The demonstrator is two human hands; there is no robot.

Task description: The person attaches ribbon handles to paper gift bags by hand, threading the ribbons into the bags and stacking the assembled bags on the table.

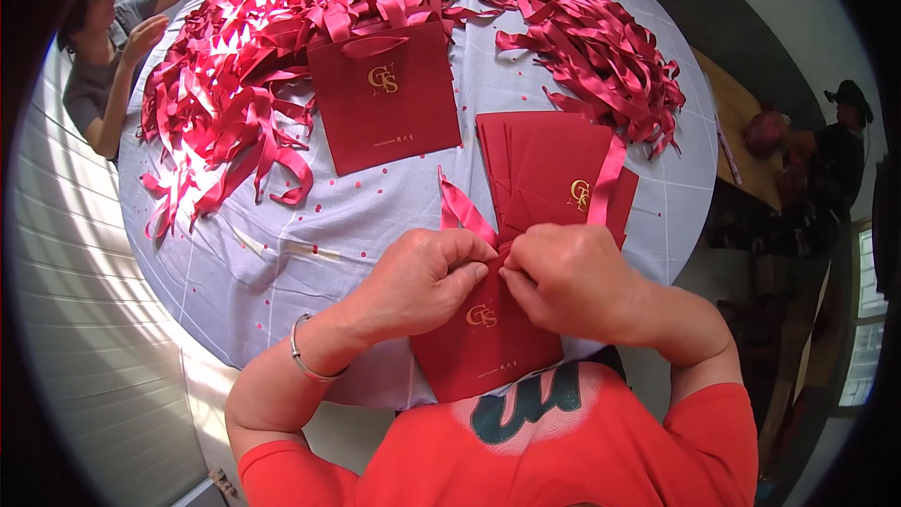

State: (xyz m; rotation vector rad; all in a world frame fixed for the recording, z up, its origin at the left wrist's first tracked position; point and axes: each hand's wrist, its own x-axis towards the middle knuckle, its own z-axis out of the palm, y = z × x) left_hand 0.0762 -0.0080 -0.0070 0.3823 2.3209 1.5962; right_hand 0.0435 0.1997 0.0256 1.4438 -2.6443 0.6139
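Hands come close together at the top of a dark red bag (502,349). The left hand (418,277) is closed small, with its thumb and finger pinching the bag near its top edge. The right hand (577,286) pinches there too, just beside it, with its fingers curled in (I cannot tell if each pinch has ribbon in it, or only paper). The bag has gold marks on its front, and it is down at the near edge of the table, right by the person's tummy. A pink ribbon (466,213) sticks up from behind the left hand. A shiny bracelet (298,352) is around the left wrist, and the person wears a bright red shirt (601,455). Just past the hands is a stack of flat red bags (544,155), and another pink strip (610,176) lies over it. Farther off, toward the left, is one more red bag with a ribbon handle (385,127). Big heaps of bags and shiny ribbons cover the far side of the round table. Little red dots are spread on its pale cloth (282,272). A person in grey (84,94) is at the far left, and someone in black (838,164) is by a wooden table (727,122) on the right.
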